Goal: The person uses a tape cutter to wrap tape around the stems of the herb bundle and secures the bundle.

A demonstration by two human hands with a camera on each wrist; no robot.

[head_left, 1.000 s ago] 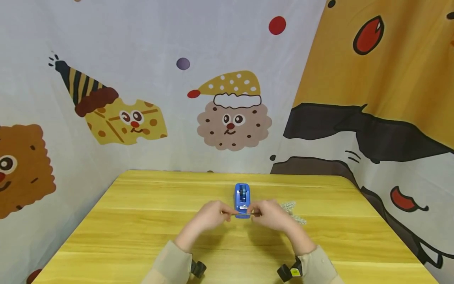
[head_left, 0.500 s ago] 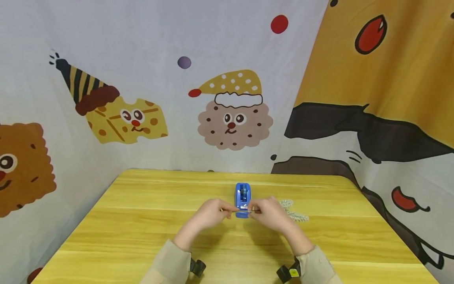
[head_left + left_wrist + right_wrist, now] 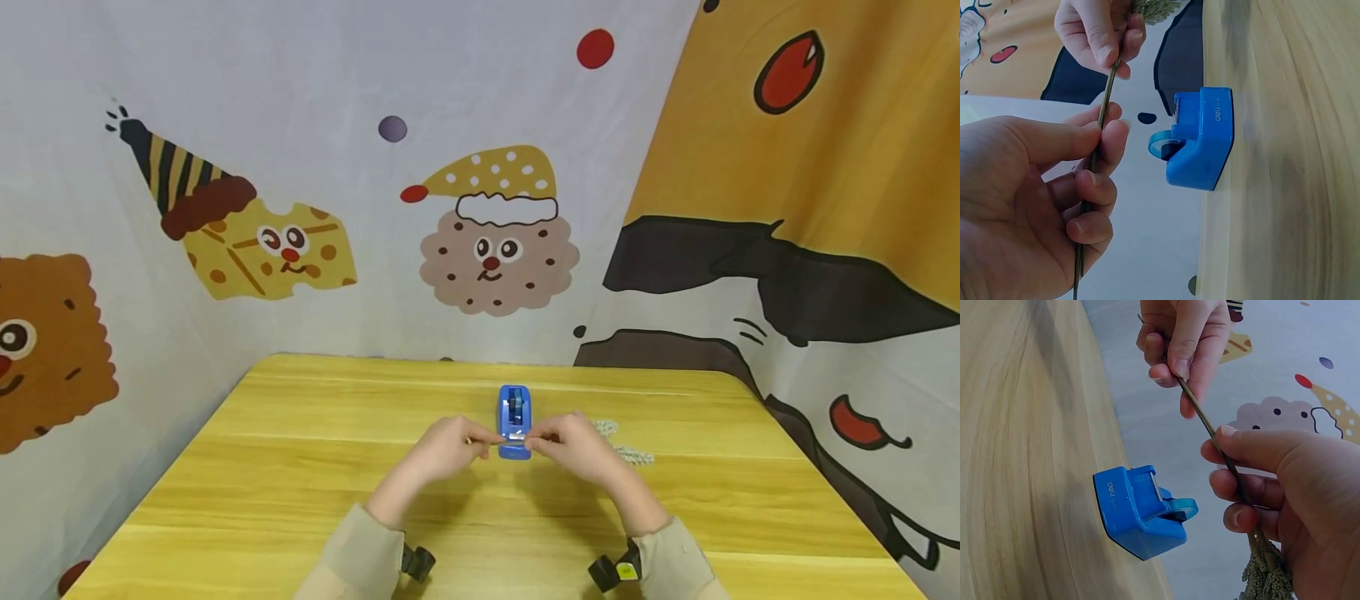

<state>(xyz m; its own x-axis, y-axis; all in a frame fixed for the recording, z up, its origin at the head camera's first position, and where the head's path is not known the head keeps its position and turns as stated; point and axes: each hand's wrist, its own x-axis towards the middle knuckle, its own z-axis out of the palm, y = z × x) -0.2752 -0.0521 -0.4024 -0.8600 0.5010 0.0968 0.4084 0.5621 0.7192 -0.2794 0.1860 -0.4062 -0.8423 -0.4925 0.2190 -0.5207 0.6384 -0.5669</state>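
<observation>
Both hands hold a thin bundle of brown dried stems (image 3: 1108,94) level above the table, near the front of a blue tape dispenser (image 3: 514,404). My left hand (image 3: 446,450) pinches the stems between thumb and forefinger, its other fingers curled along their lower ends. Closer to the seed heads, my right hand (image 3: 576,450) grips the same stems with thumb and fingertips. Pale green, grainy seed heads (image 3: 1266,575) stick out past the right hand. A short stretch of bare stem shows between the hands. Teal tape (image 3: 1184,508) sits on the dispenser's roll; any tape on the stems cannot be made out.
The dispenser stands on a yellow wood-grain table (image 3: 337,417), just beyond the hands. Behind the table's far edge hangs a cartoon-printed cloth (image 3: 337,125). Dark wrist cameras (image 3: 417,564) are strapped below both sleeves.
My right fingertips have come slightly left along the stems, toward the left hand. The seed heads have tilted a little. The left hand stays nearly still, and the dispenser has not moved.
</observation>
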